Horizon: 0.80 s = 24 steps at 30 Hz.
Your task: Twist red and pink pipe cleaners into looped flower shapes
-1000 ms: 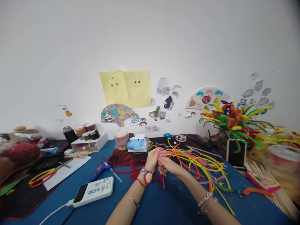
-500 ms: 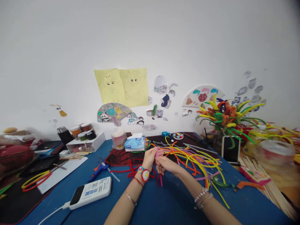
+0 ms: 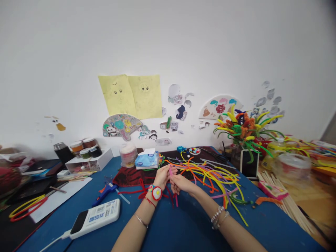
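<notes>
A pink pipe cleaner (image 3: 170, 171) is pinched between my two hands above the blue table, its lower end hanging below the fingers. My left hand (image 3: 161, 176), with a flower bracelet at the wrist, is closed on its upper part. Close beside it, my right hand (image 3: 181, 183) has thumb and fingers closed on the same strip. Red pipe cleaners (image 3: 140, 191) lie under and left of my hands. To the right spreads a loose pile of yellow, orange and purple pipe cleaners (image 3: 207, 172).
At left are a blue glue gun (image 3: 105, 193) and a white power bank (image 3: 96, 217) with a cable. Behind my hands stand a tissue pack (image 3: 147, 160) and a lidded tub (image 3: 128, 155). Pipe-cleaner flowers (image 3: 243, 127), a dark-screened tablet (image 3: 249, 163) and wooden sticks (image 3: 286, 204) are at right.
The whole view has shifted, so the scene sits slightly further left. Both hands keep hold of the pink pipe cleaner, with little change in their grip.
</notes>
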Motion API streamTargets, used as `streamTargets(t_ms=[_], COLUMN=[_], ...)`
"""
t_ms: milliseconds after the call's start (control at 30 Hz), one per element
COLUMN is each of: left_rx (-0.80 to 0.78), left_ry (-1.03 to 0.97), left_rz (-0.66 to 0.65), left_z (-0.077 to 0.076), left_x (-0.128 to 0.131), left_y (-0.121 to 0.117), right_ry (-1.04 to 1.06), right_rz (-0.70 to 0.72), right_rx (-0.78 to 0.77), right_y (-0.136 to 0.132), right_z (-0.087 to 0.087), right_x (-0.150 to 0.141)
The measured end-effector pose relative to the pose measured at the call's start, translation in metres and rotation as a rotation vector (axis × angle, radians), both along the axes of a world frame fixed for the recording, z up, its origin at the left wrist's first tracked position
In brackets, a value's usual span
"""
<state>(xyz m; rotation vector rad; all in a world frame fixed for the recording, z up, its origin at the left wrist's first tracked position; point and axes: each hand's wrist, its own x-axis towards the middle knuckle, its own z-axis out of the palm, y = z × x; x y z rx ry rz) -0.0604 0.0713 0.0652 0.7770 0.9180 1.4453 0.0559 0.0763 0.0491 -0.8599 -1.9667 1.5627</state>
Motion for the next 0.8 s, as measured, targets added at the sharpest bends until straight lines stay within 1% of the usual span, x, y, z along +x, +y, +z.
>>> streamTargets(t_ms=[100, 200, 367, 467, 567, 633, 733, 800], left_rx=[-0.021, -0.009, 0.054, 0.107, 0.159, 0.172, 0.182, 0.209], left_ry=[-0.053, -0.101, -0.167, -0.185, -0.160, -0.105, 0.014, 0.065], left_rz=[0.035, 0.059, 0.074, 0.058, 0.025, -0.031, -0.098, -0.101], left_z=[0.000, 0.001, 0.007, 0.013, 0.018, 0.018, 0.015, 0.011], left_x=[0.000, 0.001, -0.001, 0.000, 0.004, 0.008, 0.015, 0.017], left_y=[0.000, 0.000, -0.001, -0.002, -0.004, -0.007, -0.011, -0.012], right_ry=[-0.031, -0.058, -0.055, -0.041, -0.041, -0.044, -0.064, -0.104], right_rz=[-0.033, -0.069, -0.150, -0.139, -0.118, -0.145, -0.194, -0.189], right_rx=[0.042, 0.093, 0.224, 0.287, 0.328, 0.357, 0.385, 0.384], right_y=[-0.001, -0.003, -0.009, -0.012, -0.013, -0.010, -0.007, -0.009], right_z=[0.000, 0.000, 0.005, 0.012, 0.018, 0.020, 0.019, 0.016], right_x=[-0.002, -0.005, -0.011, -0.009, -0.004, -0.002, 0.000, 0.004])
